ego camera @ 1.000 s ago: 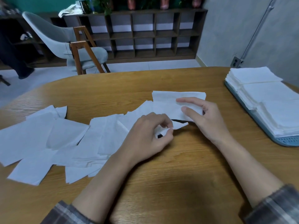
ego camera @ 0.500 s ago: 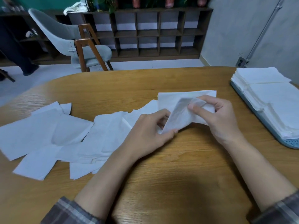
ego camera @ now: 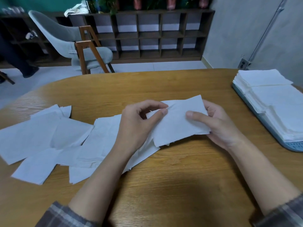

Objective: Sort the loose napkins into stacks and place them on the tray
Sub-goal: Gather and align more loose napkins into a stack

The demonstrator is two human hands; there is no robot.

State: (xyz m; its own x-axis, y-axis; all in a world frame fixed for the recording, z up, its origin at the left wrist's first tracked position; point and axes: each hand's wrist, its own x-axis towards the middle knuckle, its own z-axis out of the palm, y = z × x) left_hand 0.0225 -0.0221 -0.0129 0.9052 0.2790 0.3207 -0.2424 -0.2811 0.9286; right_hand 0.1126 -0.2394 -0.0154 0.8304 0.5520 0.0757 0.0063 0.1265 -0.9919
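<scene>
Nearest us, plaid sleeves (ego camera: 65, 215) lie over the wooden table (ego camera: 164, 181). Our left hand (ego camera: 139, 125) pinches the left edge of a small stack of napkins (ego camera: 177, 123) between thumb and forefinger. Our right hand (ego camera: 219, 126) grips its right edge, thumb on top and fingers curled beneath, so the stack is lifted just above the table. To the left, loose napkins (ego camera: 49, 136) lie spread and overlapping. At the far right, sorted stacks (ego camera: 278, 102) fill the blue tray (ego camera: 293, 145). Beyond the table stand a grey chair (ego camera: 65, 38) and a dark shelf (ego camera: 155, 35).
</scene>
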